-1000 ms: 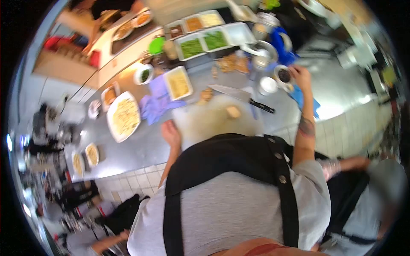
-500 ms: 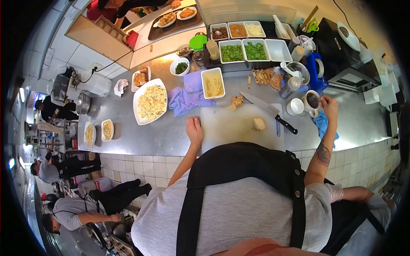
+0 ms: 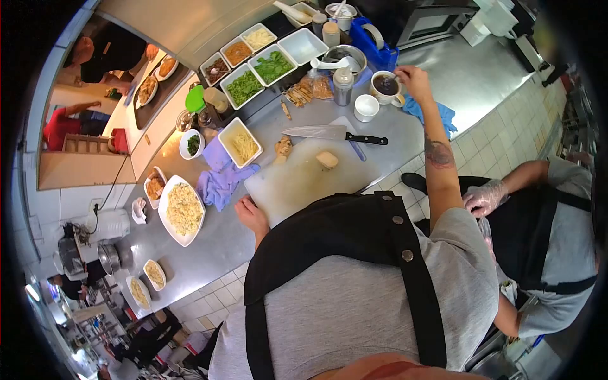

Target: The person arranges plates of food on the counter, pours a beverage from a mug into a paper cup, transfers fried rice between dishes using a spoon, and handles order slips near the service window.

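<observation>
My right hand [image 3: 414,83] pinches what looks like a thin spoon at the rim of a white cup [image 3: 385,87] of dark liquid. My left hand [image 3: 252,216] rests with curled fingers beside the left edge of the white cutting board [image 3: 304,180], nothing visible in it. On the board lie a pale peeled piece [image 3: 327,159], probably ginger, and a knobbly ginger root [image 3: 283,149] near its far edge. Behind them lies a large knife [image 3: 329,132] with a black handle. A small white bowl [image 3: 366,108] stands just left of the cup.
A tray of shredded yellow food [image 3: 240,143], a purple cloth [image 3: 218,183] and a large dish of rice-like food [image 3: 183,211] stand left. Tubs of greens [image 3: 244,87] line the back. A blue cloth [image 3: 432,115] lies right. A gloved co-worker [image 3: 525,215] stands close on the right.
The view has turned, so the counter now slants up to the right. My right hand stays at the cup and my left beside the board. The co-worker at right shows more.
</observation>
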Tool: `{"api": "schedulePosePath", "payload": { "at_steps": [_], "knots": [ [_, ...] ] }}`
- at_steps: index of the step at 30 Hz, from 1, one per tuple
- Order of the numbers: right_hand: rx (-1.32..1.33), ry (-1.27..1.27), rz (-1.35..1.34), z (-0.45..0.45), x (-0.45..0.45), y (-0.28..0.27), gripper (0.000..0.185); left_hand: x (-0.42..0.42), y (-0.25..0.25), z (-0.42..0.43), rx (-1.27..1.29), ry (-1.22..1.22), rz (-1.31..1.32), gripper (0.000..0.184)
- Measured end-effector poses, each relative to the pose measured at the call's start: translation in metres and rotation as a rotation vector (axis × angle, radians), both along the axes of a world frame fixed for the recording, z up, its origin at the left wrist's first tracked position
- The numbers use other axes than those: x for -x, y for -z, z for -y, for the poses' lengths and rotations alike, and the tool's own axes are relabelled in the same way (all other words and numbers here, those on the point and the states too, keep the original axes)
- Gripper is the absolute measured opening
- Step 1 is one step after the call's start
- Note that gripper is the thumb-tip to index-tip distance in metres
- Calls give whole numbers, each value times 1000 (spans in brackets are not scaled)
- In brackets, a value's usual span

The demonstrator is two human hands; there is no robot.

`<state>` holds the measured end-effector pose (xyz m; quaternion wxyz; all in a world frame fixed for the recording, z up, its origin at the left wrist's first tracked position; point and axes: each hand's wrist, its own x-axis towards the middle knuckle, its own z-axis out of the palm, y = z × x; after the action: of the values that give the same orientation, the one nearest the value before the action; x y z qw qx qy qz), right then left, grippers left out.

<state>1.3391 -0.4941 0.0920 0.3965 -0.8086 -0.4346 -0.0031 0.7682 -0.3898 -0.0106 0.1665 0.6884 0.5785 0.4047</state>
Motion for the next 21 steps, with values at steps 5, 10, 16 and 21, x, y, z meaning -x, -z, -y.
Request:
{"api": "schedulePosePath", "payload": {
  "at_steps": [5, 10, 16, 21],
  "knots": [
    [189, -115, -180, 1, 10, -18, 15, -8, -10, 3, 14, 17, 14, 24],
    [-45, -51, 126, -4, -6, 3, 14, -2, -7, 0, -9, 35, -90, 25],
    [217, -259, -254, -1, -18, -16, 14, -10, -3, 1, 220, -74, 166, 29],
    [-57, -352, 27, -9, -34, -8, 12, -65, -30, 43, 5, -384, -5, 33]
  ]
}}
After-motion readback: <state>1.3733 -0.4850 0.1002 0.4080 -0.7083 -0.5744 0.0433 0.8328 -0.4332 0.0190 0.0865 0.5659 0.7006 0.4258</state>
